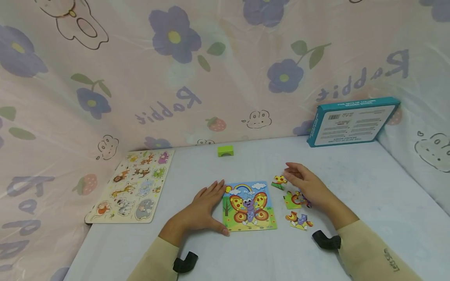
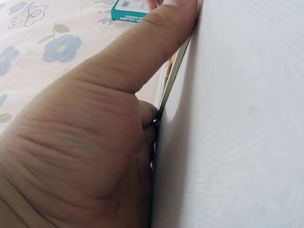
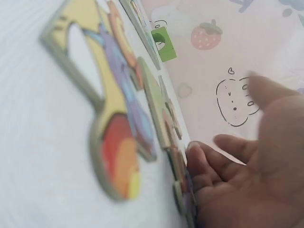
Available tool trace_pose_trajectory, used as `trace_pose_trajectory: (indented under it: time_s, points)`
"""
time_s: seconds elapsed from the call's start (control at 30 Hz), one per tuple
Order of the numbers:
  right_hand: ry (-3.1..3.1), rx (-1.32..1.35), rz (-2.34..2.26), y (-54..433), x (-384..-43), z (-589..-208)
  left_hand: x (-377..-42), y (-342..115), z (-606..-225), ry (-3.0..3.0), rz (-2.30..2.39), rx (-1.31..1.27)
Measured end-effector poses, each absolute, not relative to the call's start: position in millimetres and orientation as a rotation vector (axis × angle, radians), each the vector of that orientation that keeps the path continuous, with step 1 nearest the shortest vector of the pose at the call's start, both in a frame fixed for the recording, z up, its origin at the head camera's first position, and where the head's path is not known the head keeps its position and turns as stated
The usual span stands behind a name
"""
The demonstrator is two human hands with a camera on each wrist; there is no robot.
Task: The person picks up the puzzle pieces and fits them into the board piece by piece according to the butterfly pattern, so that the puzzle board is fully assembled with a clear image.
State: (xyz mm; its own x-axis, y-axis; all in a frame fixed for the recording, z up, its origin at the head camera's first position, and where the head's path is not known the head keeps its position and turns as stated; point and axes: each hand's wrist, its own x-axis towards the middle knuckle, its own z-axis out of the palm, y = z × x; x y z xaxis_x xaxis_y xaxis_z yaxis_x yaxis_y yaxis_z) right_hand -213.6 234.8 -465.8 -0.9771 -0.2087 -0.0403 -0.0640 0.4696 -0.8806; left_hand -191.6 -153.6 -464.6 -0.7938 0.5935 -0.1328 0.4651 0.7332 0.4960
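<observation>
A square butterfly puzzle [image 1: 250,208] lies flat in the middle of the white table. Along its left side my left hand [image 1: 200,210] rests with fingers and thumb spread, fingertips near the upper left corner and thumb at the lower left one. To the right lie loose puzzle pieces: a spotted one [image 1: 279,180], a green one with a swirl [image 1: 291,201] and, nearest me, an orange and purple one [image 1: 299,221]. My right hand [image 1: 311,189] is over the upper pieces, partly covering them, fingers loosely bent. Nothing shows between its thumb and fingers in the right wrist view.
An animal peg board [image 1: 135,187] lies at the left. A green arch block [image 1: 225,151] stands behind the puzzle. At the back right a teal-edged box [image 1: 353,123] leans against the patterned cloth [image 1: 232,86]. A black wrist mount [image 1: 326,240] sits by the right sleeve.
</observation>
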Motion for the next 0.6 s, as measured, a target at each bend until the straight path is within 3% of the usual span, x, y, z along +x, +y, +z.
trace_pose_trajectory:
  time_s: [0.33,0.6]
  points:
    - [2.802,-0.369,-1.193,227.8,-213.9,-471.2,-190.2,-153.6,-465.5,2.655,0.651,0.812]
    - [2.790,-0.302,-1.321,224.5,-209.8,-469.3,-190.6,-154.1,-465.1,2.659,0.647,0.830]
